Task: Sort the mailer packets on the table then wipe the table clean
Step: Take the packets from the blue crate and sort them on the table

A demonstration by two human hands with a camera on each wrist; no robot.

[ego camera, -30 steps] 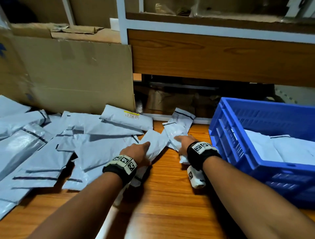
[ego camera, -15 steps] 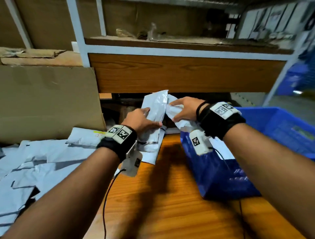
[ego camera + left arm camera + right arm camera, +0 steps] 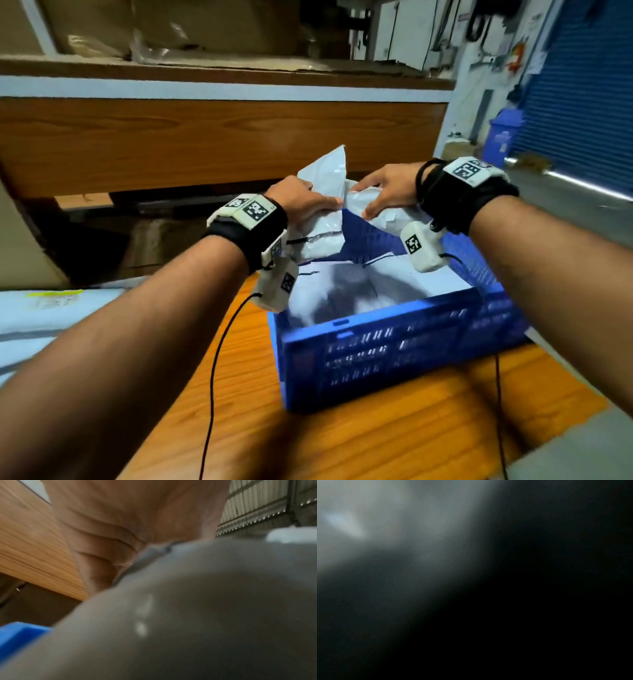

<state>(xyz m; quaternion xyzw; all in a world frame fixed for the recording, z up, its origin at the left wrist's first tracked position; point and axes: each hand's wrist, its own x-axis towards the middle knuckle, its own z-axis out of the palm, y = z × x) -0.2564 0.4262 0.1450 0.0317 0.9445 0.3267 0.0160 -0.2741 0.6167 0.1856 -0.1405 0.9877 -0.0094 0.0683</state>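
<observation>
Both hands hold white mailer packets over the far side of the blue crate (image 3: 383, 346). My left hand (image 3: 305, 202) grips a bundle of packets (image 3: 322, 233) that stands up past the fingers. My right hand (image 3: 383, 192) grips another packet (image 3: 394, 212) just above the crate. More white packets (image 3: 359, 284) lie inside the crate. In the left wrist view a blurred grey packet (image 3: 205, 608) fills most of the picture under the palm (image 3: 128, 527). The right wrist view is dark and blurred.
A pile of packets (image 3: 41, 315) remains on the wooden table (image 3: 308, 438) at the left edge. A wooden shelf front (image 3: 219, 144) runs behind the crate. A blue bin (image 3: 505, 135) and a blue shutter (image 3: 582, 85) stand at the far right.
Both hands lifted the packets off the table and carried them right, to above the crate. The view has turned right, so the pile is now at the left edge.
</observation>
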